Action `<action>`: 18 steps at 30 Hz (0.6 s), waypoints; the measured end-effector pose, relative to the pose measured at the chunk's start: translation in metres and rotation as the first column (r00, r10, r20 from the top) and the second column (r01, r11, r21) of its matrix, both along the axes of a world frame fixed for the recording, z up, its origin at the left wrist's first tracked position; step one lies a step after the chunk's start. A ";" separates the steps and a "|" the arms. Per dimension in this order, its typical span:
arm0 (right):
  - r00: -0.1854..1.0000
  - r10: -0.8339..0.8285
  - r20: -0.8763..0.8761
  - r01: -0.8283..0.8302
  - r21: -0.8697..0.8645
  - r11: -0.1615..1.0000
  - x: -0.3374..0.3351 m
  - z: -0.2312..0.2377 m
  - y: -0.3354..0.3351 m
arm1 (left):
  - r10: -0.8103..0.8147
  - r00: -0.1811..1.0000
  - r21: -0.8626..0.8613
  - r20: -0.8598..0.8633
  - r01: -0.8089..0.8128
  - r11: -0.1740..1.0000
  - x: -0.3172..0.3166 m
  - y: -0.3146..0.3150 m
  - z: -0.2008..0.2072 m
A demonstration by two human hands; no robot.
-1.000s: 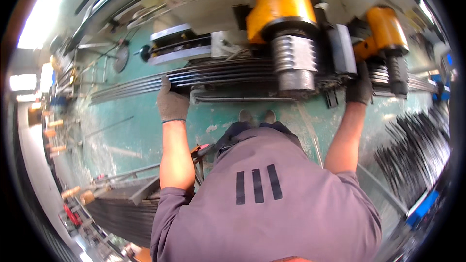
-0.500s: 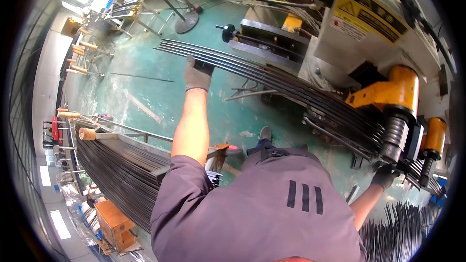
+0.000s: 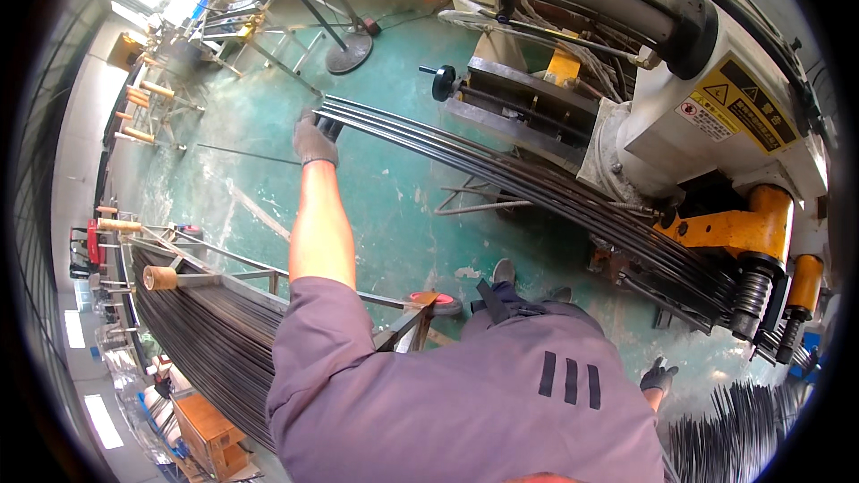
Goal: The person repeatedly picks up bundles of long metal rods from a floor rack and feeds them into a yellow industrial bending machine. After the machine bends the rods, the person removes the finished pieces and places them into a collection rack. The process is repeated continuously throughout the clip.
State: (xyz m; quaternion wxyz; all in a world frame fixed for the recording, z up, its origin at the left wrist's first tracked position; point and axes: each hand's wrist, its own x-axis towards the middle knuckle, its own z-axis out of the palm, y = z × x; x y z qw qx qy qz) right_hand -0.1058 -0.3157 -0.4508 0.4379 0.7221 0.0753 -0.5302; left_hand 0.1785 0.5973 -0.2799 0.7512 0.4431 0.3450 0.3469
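A bundle of long dark metal rods (image 3: 465, 156) slants from the upper middle down to the right, into a machine. My gloved left hand (image 3: 315, 140) is closed at the far left ends of the rods, with part of its fingers hidden beneath them. The rods' other ends run under an orange clamp arm (image 3: 711, 231) with a coil spring (image 3: 753, 297) at its tip. Low on the right, my gloved right hand (image 3: 659, 378) is apart from the rods, its fingers spread and holding nothing.
Behind the rods stands a white machine (image 3: 680, 116) with a yellow warning label. On the left, a metal rack (image 3: 255, 286) holds many dark rods. More thin rods (image 3: 738, 434) stand bunched at the lower right. A round stand base (image 3: 349, 54) rests on the green floor.
My left hand has moved left to the rods' ends. My right hand has left the rod bundle near the clamp and drawn back toward me, its fingers spreading. The view has shifted.
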 end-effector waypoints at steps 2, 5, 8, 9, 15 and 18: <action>0.999 -0.023 0.030 0.023 0.032 0.999 -0.002 -0.003 0.000 | -0.056 0.998 0.069 -0.042 0.059 0.996 -0.011 -0.015 0.006; 0.994 0.027 -0.103 -0.032 -0.049 0.998 0.035 0.011 0.024 | -0.044 0.999 0.018 -0.007 0.044 0.999 -0.020 -0.007 -0.003; 0.961 0.260 -0.090 -0.263 -0.025 0.964 0.044 0.000 0.014 | -0.120 0.991 -0.030 0.060 0.121 0.992 -0.017 0.007 -0.008; 0.939 0.333 -0.083 -0.336 -0.019 0.942 0.049 -0.005 0.009 | -0.154 0.985 -0.040 0.082 0.158 0.987 -0.015 0.007 -0.007; 0.944 0.321 -0.074 -0.322 0.004 0.947 0.070 -0.015 0.016 | -0.410 0.897 -0.101 0.167 0.429 0.898 0.005 0.005 -0.007; 0.962 0.259 -0.082 -0.258 0.027 0.966 0.049 0.009 0.027 | -0.589 0.798 0.015 0.126 0.593 0.805 0.000 0.027 -0.019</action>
